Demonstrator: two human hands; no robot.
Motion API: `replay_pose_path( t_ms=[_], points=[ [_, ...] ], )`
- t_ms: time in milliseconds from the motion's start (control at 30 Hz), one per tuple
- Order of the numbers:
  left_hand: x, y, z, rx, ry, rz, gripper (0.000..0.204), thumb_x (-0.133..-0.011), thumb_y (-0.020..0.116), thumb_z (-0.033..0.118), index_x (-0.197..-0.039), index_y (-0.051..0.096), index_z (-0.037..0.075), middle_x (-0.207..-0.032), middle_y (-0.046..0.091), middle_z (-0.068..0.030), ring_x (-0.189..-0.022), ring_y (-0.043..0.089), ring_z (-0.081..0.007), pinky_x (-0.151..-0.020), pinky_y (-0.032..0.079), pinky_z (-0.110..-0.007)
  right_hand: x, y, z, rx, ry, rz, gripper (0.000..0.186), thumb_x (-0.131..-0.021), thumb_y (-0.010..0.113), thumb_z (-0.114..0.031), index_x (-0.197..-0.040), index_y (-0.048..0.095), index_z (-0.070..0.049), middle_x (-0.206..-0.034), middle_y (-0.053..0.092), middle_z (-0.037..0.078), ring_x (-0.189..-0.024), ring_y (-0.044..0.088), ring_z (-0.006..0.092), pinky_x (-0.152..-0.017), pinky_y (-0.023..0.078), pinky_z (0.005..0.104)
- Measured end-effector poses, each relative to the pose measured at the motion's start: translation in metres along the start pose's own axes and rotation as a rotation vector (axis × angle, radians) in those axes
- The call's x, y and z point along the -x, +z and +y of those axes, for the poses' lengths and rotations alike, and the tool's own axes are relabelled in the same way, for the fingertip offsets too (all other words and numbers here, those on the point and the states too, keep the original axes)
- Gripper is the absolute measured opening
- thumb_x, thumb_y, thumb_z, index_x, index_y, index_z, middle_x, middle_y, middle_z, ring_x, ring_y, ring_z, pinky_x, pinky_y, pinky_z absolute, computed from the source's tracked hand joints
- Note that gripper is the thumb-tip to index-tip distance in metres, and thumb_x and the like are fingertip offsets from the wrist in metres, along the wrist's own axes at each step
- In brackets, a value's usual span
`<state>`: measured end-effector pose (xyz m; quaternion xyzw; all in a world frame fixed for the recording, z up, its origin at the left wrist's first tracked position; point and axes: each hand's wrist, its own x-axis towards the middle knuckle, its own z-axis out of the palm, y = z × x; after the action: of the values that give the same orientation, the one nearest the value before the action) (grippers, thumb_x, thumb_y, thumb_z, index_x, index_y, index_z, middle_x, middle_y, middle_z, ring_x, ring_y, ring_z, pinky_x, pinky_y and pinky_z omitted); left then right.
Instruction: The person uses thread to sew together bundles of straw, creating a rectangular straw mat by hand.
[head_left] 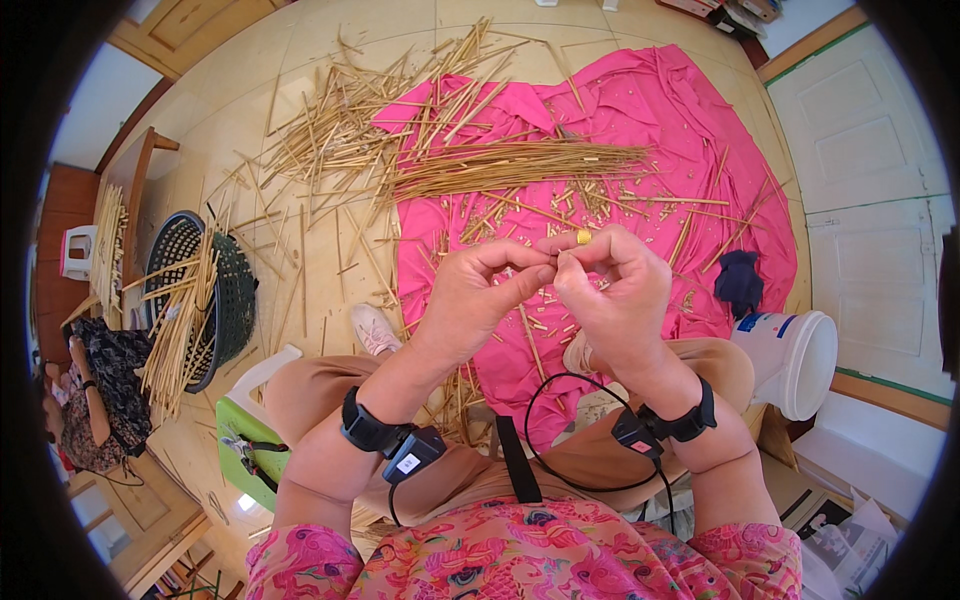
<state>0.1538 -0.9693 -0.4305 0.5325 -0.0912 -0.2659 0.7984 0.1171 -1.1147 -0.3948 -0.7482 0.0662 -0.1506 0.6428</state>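
Stalk bundle (520, 165), one: on pink cloth (690, 110), beyond both hands, long axis left to right from the cloth's left edge; nearer hand unclear. Left hand (470, 293), right hand (625, 283): each pinched, fingertips meeting; anything between them too small to tell.

One basket (237, 290), apparently two shoes (373, 328).

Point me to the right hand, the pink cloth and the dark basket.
Right hand (622, 291): head view, middle of the hand.
Pink cloth (640, 92): head view, bare part near its far edge.
Dark basket (236, 300): head view, wall at its right side.
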Motion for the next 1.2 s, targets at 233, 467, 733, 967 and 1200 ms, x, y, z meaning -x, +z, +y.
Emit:
replay_pose_path(
  t_ms=[233, 467, 733, 967, 1200],
  points=[
    [0.0014, 0.0003, 0.0041, -0.005, -0.009, 0.002, 0.01, -0.089, 0.065, 0.006, -0.095, 0.068, -0.001, -0.104, 0.068, -0.0084, -0.089, 0.059, -0.0081, -0.078, 0.047, -0.023, 0.0004, -0.0007, 0.007, 0.022, -0.026, -0.002, 0.007, -0.074, 0.064, 0.002, -0.071, 0.058, 0.001, -0.08, 0.07, 0.012, -0.07, 0.067, 0.0128, -0.063, 0.055, 0.026],
    [0.0004, 0.0004, 0.0044, -0.008, 0.029, -0.019, 0.009, -0.089, 0.064, 0.005, -0.094, 0.068, -0.002, -0.112, 0.066, -0.014, -0.101, 0.06, -0.0122, -0.08, 0.047, -0.024, 0.0012, 0.0009, 0.0046, -0.005, -0.021, -0.004, 0.006, -0.074, 0.064, 0.002, -0.072, 0.058, 0.001, -0.08, 0.07, 0.012, -0.069, 0.066, 0.0125, -0.063, 0.055, 0.0262],
    [-0.0003, -0.0009, 0.0011, -0.067, 0.047, 0.001, 0.009, -0.088, 0.065, 0.004, -0.093, 0.068, -0.002, -0.105, 0.069, -0.0114, -0.101, 0.061, -0.0126, -0.079, 0.048, -0.024, 0.0004, 0.0001, 0.0035, 0.061, -0.042, -0.021, 0.007, -0.075, 0.063, 0.002, -0.072, 0.057, 0.002, -0.08, 0.07, 0.012, -0.068, 0.066, 0.0121, -0.061, 0.055, 0.0261],
    [-0.0009, -0.0018, 0.0, -0.122, 0.062, -0.004, 0.009, -0.087, 0.065, 0.003, -0.094, 0.068, -0.002, -0.104, 0.069, -0.012, -0.103, 0.062, -0.015, -0.082, 0.048, -0.026, 0.001, 0.001, 0.0025, 0.029, -0.018, -0.018, 0.006, -0.075, 0.063, 0.003, -0.072, 0.057, 0.002, -0.08, 0.07, 0.012, -0.068, 0.066, 0.0116, -0.061, 0.055, 0.0258],
    [-0.0004, 0.0, 0.0011, -0.095, 0.106, -0.009, 0.008, -0.087, 0.064, 0.003, -0.093, 0.068, -0.002, -0.105, 0.069, -0.0136, -0.105, 0.062, -0.0161, -0.084, 0.048, -0.026, 0.0009, 0.0004, 0.0035, 0.032, -0.018, -0.028, 0.006, -0.075, 0.062, 0.003, -0.072, 0.058, 0.002, -0.081, 0.07, 0.012, -0.07, 0.067, 0.0117, -0.063, 0.056, 0.0261]
  ],
)
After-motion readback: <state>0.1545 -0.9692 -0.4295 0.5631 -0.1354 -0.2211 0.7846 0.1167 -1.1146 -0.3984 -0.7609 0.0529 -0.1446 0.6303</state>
